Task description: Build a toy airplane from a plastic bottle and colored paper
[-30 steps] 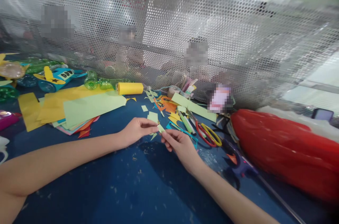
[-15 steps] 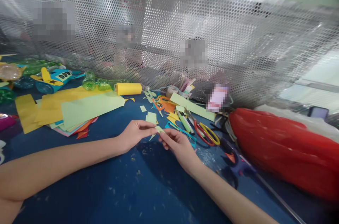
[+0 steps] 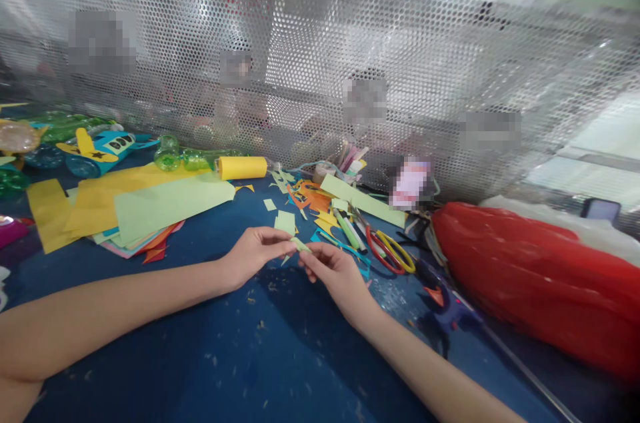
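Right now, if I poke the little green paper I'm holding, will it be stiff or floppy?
The little green paper would probably bend easily, since it looks thin. It's likely very light, too: it is small, and your left grip and right grip only pinch it.

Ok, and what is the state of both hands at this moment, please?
Left hand: closed, pinching one end of a small, narrow piece of light-green paper.
Right hand: closed, pinching the other end of the same piece.

Two hands point(image 3: 257, 254) point(image 3: 343, 276), one glue gun point(image 3: 457, 311)
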{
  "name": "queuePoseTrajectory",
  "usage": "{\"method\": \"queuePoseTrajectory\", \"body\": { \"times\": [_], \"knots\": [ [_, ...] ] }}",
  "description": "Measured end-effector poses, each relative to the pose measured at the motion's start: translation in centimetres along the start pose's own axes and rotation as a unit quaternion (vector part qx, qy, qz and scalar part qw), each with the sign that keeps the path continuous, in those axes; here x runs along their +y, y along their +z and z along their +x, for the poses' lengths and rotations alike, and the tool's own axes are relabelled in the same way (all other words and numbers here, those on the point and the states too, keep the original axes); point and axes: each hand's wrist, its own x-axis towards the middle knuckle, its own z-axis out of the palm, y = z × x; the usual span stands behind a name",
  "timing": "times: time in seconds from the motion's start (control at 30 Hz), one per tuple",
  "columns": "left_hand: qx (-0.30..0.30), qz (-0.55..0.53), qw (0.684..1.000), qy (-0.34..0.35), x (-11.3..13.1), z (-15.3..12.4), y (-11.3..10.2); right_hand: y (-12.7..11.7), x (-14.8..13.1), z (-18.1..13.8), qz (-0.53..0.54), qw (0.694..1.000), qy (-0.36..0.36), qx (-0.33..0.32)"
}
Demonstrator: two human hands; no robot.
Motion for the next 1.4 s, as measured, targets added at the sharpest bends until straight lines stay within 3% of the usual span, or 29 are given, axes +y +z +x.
{"method": "queuePoseTrajectory", "body": {
  "times": [0.27, 0.67, 0.9, 1.1, 1.4],
  "knots": [
    [0.004, -0.010, 1.000, -0.001, -0.04, -0.06, 0.15, 0.25, -0.01, -0.48, -0.049, 0.998, -0.019, 0.029],
    [-0.005, -0.033, 0.999, -0.013, -0.27, -0.41, 0.30, 0.53, -0.23, -0.56, 0.033, 0.999, 0.032, 0.012],
    [0.020, -0.027, 0.999, -0.023, -0.67, -0.45, 0.40, 0.62, -0.22, -0.65, 0.052, 0.997, 0.052, -0.017],
    [-0.005, -0.015, 1.000, -0.014, -0.41, -0.50, 0.35, 0.55, 0.04, -0.52, 0.062, 0.997, 0.051, -0.023],
    [0.053, 0.018, 0.998, -0.017, -0.08, -0.63, 0.52, 0.70, 0.41, -0.48, 0.078, 0.994, 0.066, -0.030]
  ]
}}
